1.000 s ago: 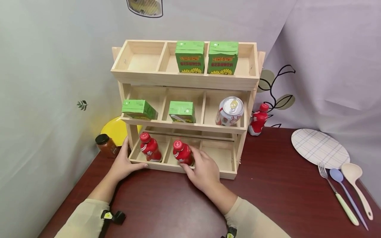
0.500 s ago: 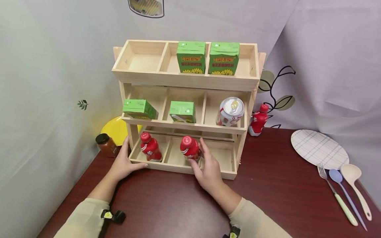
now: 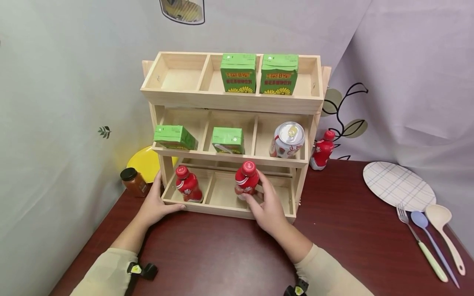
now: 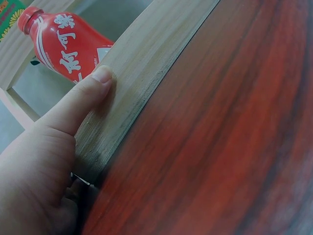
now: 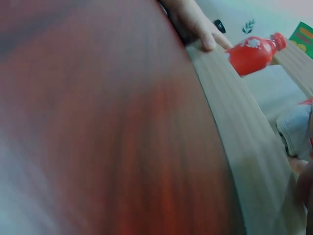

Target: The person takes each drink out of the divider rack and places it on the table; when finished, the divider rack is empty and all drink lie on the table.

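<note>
A three-tier wooden rack stands on the table. My left hand holds its lower left corner. In the left wrist view, the thumb presses on the front board. My right hand grips a red drink bottle by its side, upright over the bottom tier's right part. The right wrist view catches only the bottle's pale base at its edge. Another red drink bottle stands in the bottom left compartment. Fingers behind the gripped bottle are partly hidden.
Green drink cartons sit on the upper two tiers, with a can at middle right. A third red bottle, checked oval mat, fork and spoons lie right. A jar and yellow plate stand left.
My right hand has carried the gripped red bottle rightward from the middle compartment, and it now appears slightly higher. My left hand keeps its place on the rack corner.
</note>
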Demonstrator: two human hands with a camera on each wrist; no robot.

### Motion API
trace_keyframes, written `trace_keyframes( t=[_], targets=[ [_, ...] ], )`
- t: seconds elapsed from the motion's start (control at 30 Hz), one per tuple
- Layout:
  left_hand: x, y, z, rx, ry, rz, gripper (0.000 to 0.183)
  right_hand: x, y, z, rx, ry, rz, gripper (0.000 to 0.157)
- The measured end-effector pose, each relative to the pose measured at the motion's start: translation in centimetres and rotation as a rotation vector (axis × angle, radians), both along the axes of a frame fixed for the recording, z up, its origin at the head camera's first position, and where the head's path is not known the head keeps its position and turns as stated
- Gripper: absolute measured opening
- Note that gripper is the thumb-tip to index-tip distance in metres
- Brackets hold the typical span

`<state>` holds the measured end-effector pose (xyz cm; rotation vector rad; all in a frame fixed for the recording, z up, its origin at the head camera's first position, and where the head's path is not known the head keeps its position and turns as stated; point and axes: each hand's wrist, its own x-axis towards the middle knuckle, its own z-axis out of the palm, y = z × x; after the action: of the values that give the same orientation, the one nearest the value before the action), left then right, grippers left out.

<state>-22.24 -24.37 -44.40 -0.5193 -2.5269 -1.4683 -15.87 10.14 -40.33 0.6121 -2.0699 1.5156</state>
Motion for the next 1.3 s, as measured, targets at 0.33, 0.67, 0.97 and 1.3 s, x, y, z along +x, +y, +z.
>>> trace_keyframes(
  t=[0.33,0.67,0.97,1.3],
  targets=[
    [0.0,0.1,0.1,0.012,-0.002,-0.005,0.127,-1.2,2.3,0.4,0.076,0.173,0.017,0.077],
    [0.1,0.2,0.2,0.010,0.010,-0.012,0.126,2.3,4.1,8.8,-0.051,0.378,0.014,0.071],
    [0.3,0.2,0.4,0.006,-0.002,-0.004,0.126,4.2,6.8,12.2,-0.246,0.365,0.033,0.063],
    [-0.1,0.1,0.2,0.008,-0.003,-0.010,0.126,5.6,10.3,14.0,-0.384,0.337,-0.146,0.057]
  ],
)
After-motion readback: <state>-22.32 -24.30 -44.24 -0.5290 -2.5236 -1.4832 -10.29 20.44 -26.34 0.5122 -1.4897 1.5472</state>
